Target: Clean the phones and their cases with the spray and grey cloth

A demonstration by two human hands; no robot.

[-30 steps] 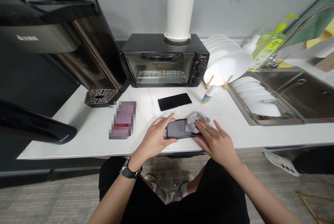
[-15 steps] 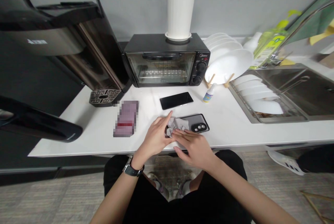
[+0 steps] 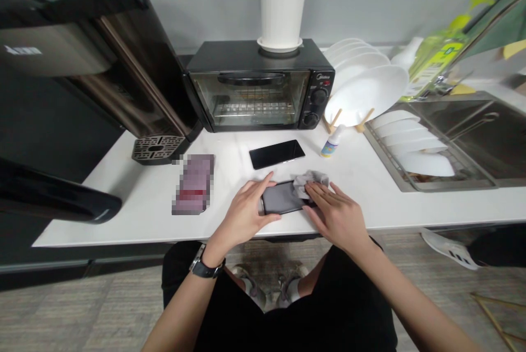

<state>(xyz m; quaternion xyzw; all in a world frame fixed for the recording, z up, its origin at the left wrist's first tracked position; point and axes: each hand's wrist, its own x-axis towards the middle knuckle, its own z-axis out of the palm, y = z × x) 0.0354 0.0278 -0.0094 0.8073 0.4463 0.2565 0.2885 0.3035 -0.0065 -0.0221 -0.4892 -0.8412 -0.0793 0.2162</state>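
A dark phone (image 3: 281, 197) lies flat near the front edge of the white counter (image 3: 135, 204). My left hand (image 3: 245, 215) grips its left end, thumb on the near side and fingers on the far side. My right hand (image 3: 337, 215) lies with fingers stretched flat, pressing a small grey cloth (image 3: 309, 182) onto the phone's right end. A second black phone (image 3: 276, 154) lies a little farther back, untouched.
A black toaster oven (image 3: 259, 89) carries a white utensil holder (image 3: 282, 7). White plates (image 3: 364, 92) stand in a rack, with a small bottle (image 3: 331, 143) beside it. The sink (image 3: 464, 144) is at right, a coffee machine (image 3: 135, 84) at left, a blurred purple item (image 3: 194, 183) on the counter.
My right hand slid the grey cloth from the phone's left end, by my left hand, across to its right end. My left hand kept hold of the phone.
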